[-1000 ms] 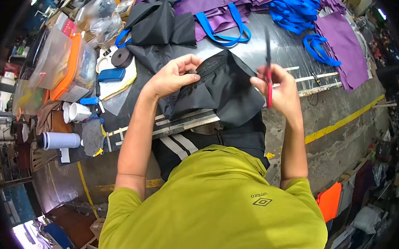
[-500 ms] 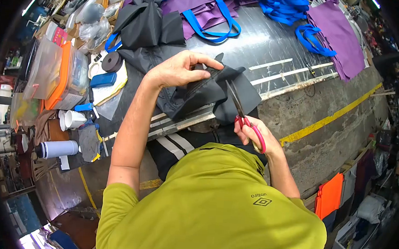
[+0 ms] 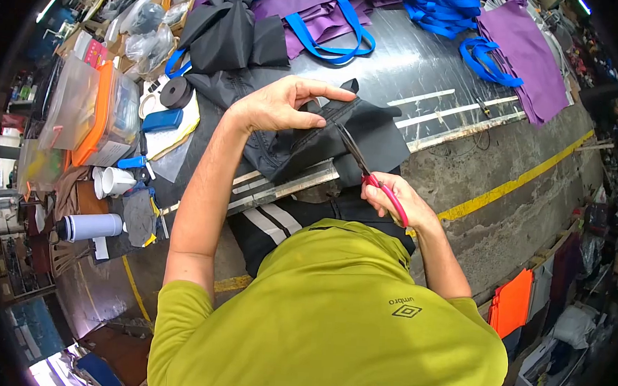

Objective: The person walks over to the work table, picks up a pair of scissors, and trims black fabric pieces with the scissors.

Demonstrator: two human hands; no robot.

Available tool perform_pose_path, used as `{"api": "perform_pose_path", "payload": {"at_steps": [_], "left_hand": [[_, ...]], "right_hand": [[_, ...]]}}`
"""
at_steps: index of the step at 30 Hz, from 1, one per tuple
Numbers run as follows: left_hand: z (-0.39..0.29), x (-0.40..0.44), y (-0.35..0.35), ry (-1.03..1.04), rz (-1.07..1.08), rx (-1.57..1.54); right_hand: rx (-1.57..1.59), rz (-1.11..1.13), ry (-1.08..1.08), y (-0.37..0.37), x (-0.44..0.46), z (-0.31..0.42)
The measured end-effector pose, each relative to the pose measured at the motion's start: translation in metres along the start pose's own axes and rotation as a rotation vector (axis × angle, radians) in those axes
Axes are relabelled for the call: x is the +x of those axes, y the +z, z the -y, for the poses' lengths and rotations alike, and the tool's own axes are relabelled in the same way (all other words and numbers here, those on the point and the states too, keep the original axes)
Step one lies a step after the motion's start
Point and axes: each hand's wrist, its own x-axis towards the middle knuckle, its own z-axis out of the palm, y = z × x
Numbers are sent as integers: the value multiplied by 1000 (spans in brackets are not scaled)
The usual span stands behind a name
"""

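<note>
At the near edge of the bench (image 3: 402, 64), the left hand (image 3: 275, 107) holds the black cloth (image 3: 384, 142) with thumb and fingers. Just off that edge, the right hand (image 3: 402, 200) grips the scissors (image 3: 355, 152), their blades touching the cloth. A blue strap (image 3: 365, 38) lies farther back.

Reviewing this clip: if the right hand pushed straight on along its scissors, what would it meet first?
The black fabric: the scissors held in the right hand point into it, though depth at the tips is unclear.
</note>
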Motion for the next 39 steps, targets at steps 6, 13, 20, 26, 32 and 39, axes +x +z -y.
{"api": "perform_pose_path", "payload": {"at_steps": [6,13,20,26,32,39], "left_hand": [[-5,4,3,-21,13,72],[-8,10,9,-28,41,118],[-13,14,17,-69,52,169],[-13,15,18,-87,58,189],[-9,17,18,-86,88,256],[-11,14,20,-78,87,124]], "right_hand": [[-60,-33,0,1,-8,15],[-30,-47,23,1,-8,17],[-22,-85,9,5,-6,18],[-35,-104,6,6,-1,12],[-35,-144,-6,9,2,8],[-43,-158,-11,13,1,1]]}}
